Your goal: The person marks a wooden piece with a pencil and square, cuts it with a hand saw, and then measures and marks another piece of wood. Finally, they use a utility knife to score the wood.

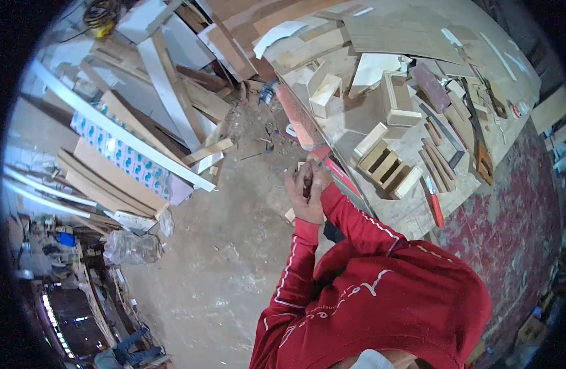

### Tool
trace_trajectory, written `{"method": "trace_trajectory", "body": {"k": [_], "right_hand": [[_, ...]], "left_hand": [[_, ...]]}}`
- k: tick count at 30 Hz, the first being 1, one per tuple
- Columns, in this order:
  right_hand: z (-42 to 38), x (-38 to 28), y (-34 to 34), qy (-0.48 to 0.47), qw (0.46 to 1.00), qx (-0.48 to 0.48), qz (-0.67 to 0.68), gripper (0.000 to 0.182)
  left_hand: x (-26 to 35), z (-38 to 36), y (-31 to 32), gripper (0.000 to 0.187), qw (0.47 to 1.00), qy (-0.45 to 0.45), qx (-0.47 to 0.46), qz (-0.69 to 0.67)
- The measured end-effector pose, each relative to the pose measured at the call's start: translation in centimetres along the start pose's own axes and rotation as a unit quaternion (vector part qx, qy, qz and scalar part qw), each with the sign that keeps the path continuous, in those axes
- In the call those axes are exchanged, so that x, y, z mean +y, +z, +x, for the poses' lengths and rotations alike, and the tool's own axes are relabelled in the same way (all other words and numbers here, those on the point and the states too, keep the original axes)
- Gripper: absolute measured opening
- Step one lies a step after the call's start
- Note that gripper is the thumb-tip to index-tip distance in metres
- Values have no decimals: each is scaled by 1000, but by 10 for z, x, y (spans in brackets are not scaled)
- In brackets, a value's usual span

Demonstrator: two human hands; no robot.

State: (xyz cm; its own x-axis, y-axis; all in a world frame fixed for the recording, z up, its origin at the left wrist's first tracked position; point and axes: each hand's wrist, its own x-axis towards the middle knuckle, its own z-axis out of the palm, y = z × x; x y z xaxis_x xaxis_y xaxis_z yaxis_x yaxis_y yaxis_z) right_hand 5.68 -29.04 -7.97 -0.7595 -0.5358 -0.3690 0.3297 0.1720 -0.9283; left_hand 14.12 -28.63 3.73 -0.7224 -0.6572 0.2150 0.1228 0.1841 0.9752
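My left hand (300,195) and my right hand (320,179) are together beside the front edge of the workbench. Their fingers are curled and nearly touching, with a dark gap between the palms. Whatever the fingertips pinch is too small to make out. Close to my right hand, a red strip-like thing (341,176) lies along the bench edge. On the bench top stands a small slotted wooden frame (387,166). A chisel-like tool with a red handle (437,209) rests near the bench corner.
The workbench (372,212) also carries a wooden box (401,101), a handsaw (482,161), wood strips (437,165) and offcuts. Boards and a long white strip (120,126) lean at the left. Debris litters the floor (203,270); a clear plastic bag (132,247) lies there.
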Motion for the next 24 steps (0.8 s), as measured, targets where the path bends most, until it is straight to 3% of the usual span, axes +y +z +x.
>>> {"method": "trace_trajectory", "body": {"k": [2,3,4,5,6,8,10,13,16,17,19,20,22,24], "right_hand": [[-8,-49,7,109,960,34,257,41],[32,5,12,22,976,-34,215,39],[27,-10,12,30,976,-27,214,39],[22,-26,12,24,961,34,274,36],[20,-44,11,12,939,92,332,34],[22,-61,-3,30,928,105,356,30],[11,-94,-16,-57,933,235,268,28],[35,-92,-53,-93,921,335,176,24],[74,-91,-85,-165,883,433,72,24],[86,-93,-95,-168,878,443,74,24],[108,-96,-112,-145,868,472,-52,33],[120,-96,-118,-144,863,481,-48,33],[146,-94,-132,-57,849,516,-94,36],[163,-90,-136,-50,819,566,-81,36]], "left_hand": [[-27,25,-8,53,1000,17,1,-16],[-29,39,-8,52,993,-21,37,-112],[-24,47,-8,52,974,-66,74,-205],[-18,58,-10,51,975,-64,33,-212],[-17,68,-9,51,974,-69,29,-215],[-15,89,-3,50,996,56,-62,-29],[-10,110,8,48,994,90,-55,16],[-2,145,15,31,968,-79,-48,-233],[-20,198,0,29,966,-102,-106,-214],[-32,220,-3,29,964,-101,-117,-217],[-49,266,-6,17,961,-150,-109,-203],[-53,284,-6,17,960,-150,-120,-203],[-54,322,3,19,942,-241,-137,-187],[-70,361,13,21,930,-260,-196,-169]]}}
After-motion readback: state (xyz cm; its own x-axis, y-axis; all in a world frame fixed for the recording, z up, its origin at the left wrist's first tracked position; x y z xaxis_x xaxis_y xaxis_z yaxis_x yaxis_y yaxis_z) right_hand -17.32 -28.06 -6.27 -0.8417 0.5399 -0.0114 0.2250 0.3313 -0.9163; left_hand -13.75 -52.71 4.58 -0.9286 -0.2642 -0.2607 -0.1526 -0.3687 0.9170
